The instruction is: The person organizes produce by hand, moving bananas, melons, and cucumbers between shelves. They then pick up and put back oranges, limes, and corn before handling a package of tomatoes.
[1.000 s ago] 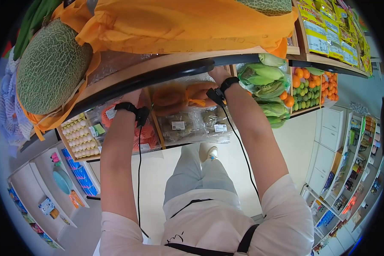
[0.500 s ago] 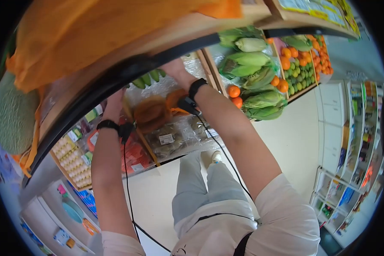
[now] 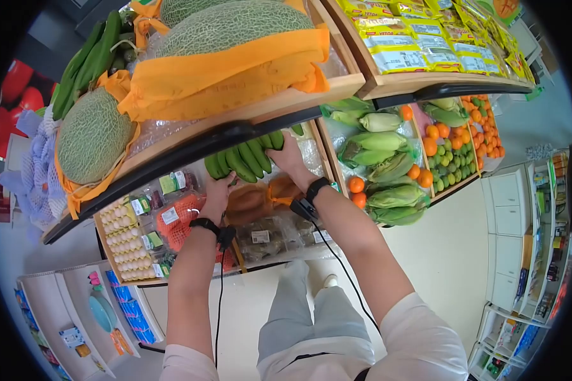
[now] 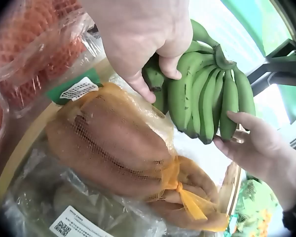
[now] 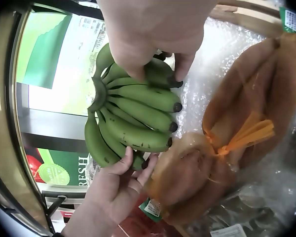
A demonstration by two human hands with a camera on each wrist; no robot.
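A bunch of green bananas (image 3: 245, 157) is held between both hands just below the black rail of the upper shelf. My left hand (image 3: 217, 198) grips the bananas at the bunch's left end, its thumb and fingers curled round them in the left wrist view. On the opposite end, my right hand (image 5: 158, 29) holds the outer bananas between thumb and fingers. The joined stem (image 5: 97, 94) points toward the back of the shelf, and the dark tips face my body. Below the bunch lie orange mesh bags of brown, elongated produce (image 4: 113, 133), tied with an orange strip.
Netted melons (image 3: 235, 28) sit on the upper shelf, whose black rail (image 3: 229, 134) overhangs the lower bins. Red-netted packs (image 3: 179, 219) and eggs (image 3: 128, 238) are on the left. Corn (image 3: 381, 149) and oranges (image 3: 357, 184) fill the bins at right. Cables hang from both wrists.
The bananas were hidden under the upper shelf, then their tips showed beneath the rail. Now most of the bunch is visible, with both hands on it. The head view has shifted too.
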